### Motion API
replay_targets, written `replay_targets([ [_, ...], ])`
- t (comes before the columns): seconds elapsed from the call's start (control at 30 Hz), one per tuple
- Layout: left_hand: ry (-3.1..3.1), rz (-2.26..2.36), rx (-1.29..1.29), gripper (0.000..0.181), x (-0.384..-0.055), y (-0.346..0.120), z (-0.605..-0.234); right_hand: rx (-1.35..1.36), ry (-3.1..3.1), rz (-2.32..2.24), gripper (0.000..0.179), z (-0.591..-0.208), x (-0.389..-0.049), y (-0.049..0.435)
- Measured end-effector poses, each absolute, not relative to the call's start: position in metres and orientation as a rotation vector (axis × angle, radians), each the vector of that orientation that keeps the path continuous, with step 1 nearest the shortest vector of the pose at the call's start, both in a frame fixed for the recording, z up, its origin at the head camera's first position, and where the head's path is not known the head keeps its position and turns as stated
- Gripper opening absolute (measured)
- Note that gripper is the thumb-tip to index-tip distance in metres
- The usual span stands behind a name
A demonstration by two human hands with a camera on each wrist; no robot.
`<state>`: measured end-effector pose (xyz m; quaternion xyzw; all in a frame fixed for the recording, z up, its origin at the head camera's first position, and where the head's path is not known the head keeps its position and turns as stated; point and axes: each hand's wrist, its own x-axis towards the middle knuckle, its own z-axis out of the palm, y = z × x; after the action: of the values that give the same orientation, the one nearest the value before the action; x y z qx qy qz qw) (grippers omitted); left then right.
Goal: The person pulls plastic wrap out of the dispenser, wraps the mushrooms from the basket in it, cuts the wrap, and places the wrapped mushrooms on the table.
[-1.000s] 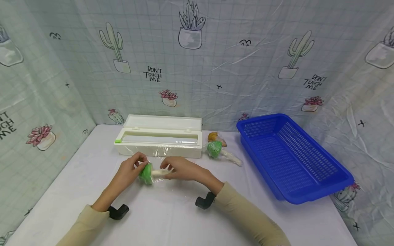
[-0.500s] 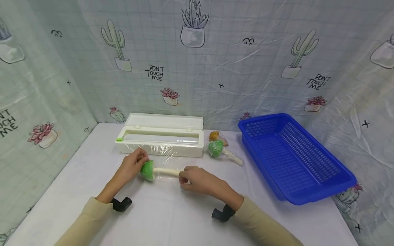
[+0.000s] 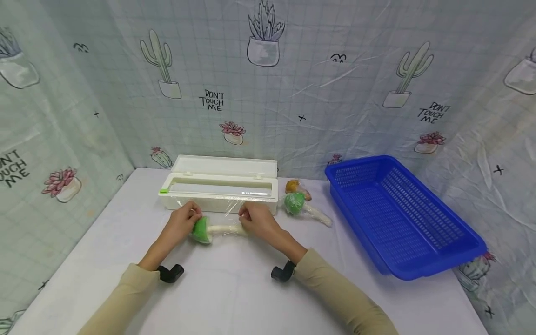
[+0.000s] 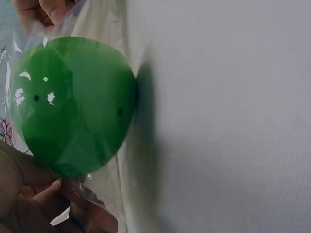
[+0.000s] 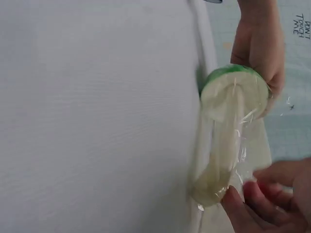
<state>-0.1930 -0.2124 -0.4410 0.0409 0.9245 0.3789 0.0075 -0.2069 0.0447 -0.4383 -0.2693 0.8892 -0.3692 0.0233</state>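
A model mushroom with a green cap and pale stem (image 3: 203, 230) lies on the white table, covered in clear cling film. My left hand (image 3: 180, 222) pinches the film at the cap's far side; in the left wrist view its fingers hold gathered film below the cap (image 4: 73, 107). At the stem's tip, my right hand (image 3: 259, 223) pinches film with thumb and fingers, as the right wrist view shows beside the stem (image 5: 226, 141). A sheet of film stretches toward the white cling film dispenser (image 3: 167, 203), whose lid is raised.
Right of the dispenser lie a film-wrapped green-capped mushroom (image 3: 294, 204) and a small orange-brown wrapped piece (image 3: 293, 186). A blue plastic basket (image 3: 418, 267) stands at the right. Printed cloth (image 3: 301, 139) hangs behind the table.
My right hand has slid right along the stem, then risen toward the dispenser with film at its fingertips. The left hand stays by the cap.
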Motion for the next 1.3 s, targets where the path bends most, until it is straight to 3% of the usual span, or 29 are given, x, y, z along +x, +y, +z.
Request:
replay_targets([
  [0.23, 2.973, 1.185, 0.052, 0.020, -0.189, -0.211, -0.441, -0.923, 2.586, -0.916, 0.040, -0.445, -0.207, 0.045],
  [0.37, 3.016, 1.172, 0.008, 0.028, -0.187, -0.214, -0.436, -1.039, 2.686, -0.653, 0.036, -0.447, -0.207, 0.039],
  [0.6, 2.820, 1.387, 0.065, 0.015, -0.176, -0.229, -0.428, -1.218, 2.826, -0.493, 0.031, -0.444, -0.189, 0.040],
  [0.83, 2.988, 1.200, 0.454, 0.015, -0.149, -0.236, -0.422, -1.380, 2.830, -0.499, 0.030, -0.442, -0.168, 0.043],
  [0.97, 2.902, 1.156, 0.848, 0.054, -0.138, -0.242, -0.426, -1.438, 2.815, -0.542, 0.033, -0.443, -0.161, 0.045],
  [1.07, 2.797, 1.095, 1.079, 0.070, -0.132, -0.245, -0.429, -1.501, 2.819, -0.602, 0.035, -0.442, -0.155, 0.046],
  [1.3, 2.868, 1.085, 1.090, 0.062, -0.123, -0.245, -0.425, -1.538, 2.792, -0.709, 0.034, -0.435, -0.148, 0.045],
])
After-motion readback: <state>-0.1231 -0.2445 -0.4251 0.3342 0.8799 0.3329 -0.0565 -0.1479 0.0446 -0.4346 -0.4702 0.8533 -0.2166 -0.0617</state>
